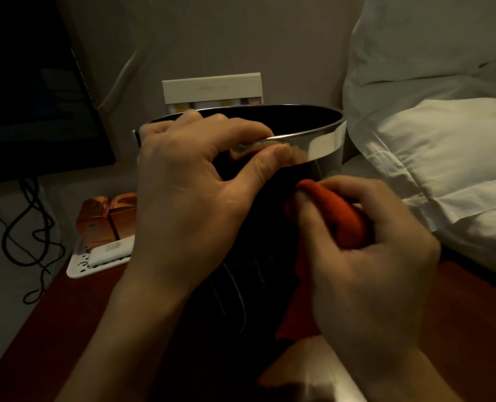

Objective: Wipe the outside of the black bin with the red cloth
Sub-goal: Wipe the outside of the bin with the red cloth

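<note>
Black bin (270, 216) sits right in front of the person, tilted toward them, its shiny metal rim band (325, 140) catching the light; what the inside holds is too dark to tell. Left hand (188, 181) grips the rim, fingers curled over the top edge into the opening and thumb pressed on the band outside. Right hand (365, 256) has its fingers clenched round the bunched red cloth (342, 216), which is pressed against the bin's outer wall just below the band, a loose end hanging down the side. Both forearms cover much of the bin's near face. Beneath it shows a dark red counter (37, 338). To the left on the counter lies a white tray (79, 268) holding a copper-coloured box (104, 219) and a flat white packet (111, 252). Behind the bin stands a pale box (212, 89) against the wall. A dark screen (32, 91) fills the far left, black cables (32, 236) dangling below it. White pillows (444, 140) on a bed lie close to the right.
</note>
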A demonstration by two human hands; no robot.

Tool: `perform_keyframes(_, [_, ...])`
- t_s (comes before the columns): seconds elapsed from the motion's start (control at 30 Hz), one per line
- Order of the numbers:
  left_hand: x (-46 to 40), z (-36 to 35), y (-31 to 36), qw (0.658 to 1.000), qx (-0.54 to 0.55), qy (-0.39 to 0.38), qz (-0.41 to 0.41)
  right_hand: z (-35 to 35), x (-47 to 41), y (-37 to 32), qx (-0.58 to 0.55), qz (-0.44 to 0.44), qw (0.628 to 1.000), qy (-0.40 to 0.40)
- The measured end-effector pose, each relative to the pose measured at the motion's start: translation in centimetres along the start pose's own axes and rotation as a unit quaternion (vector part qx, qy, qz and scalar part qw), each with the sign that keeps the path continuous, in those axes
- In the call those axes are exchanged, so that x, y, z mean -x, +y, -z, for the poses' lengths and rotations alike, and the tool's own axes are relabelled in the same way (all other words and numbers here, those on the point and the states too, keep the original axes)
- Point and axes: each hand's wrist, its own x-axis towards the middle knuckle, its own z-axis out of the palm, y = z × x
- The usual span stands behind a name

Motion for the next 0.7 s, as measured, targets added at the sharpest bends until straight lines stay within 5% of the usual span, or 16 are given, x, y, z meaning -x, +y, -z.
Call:
perform_keyframes(0.13, [0.1,0.0,0.1,1.0,0.005,0.002,0.01,-0.5,0.8,-0.7,0.013,0.029,0.998,-0.059])
perform_keyframes(0.3, [0.0,0.0,0.2,1.0,-0.002,-0.002,0.004,-0.2,-0.1,-0.7,-0.018,-0.032,0.999,-0.002])
perform_keyframes(0.47, [0.1,-0.1,0.1,1.0,-0.001,0.007,0.006,-0.9,1.0,-1.5,-0.007,-0.017,0.999,-0.04])
perform_keyframes(0.6, [0.0,-0.3,0.2,1.0,-0.003,0.006,-0.002,-0.3,-0.1,-0.8,-0.021,-0.045,0.998,0.024])
perform_keyframes(0.7, [0.0,-0.5,0.1,1.0,-0.012,0.018,0.0,-1.5,1.3,-1.7,-0.004,-0.023,1.0,-0.018])
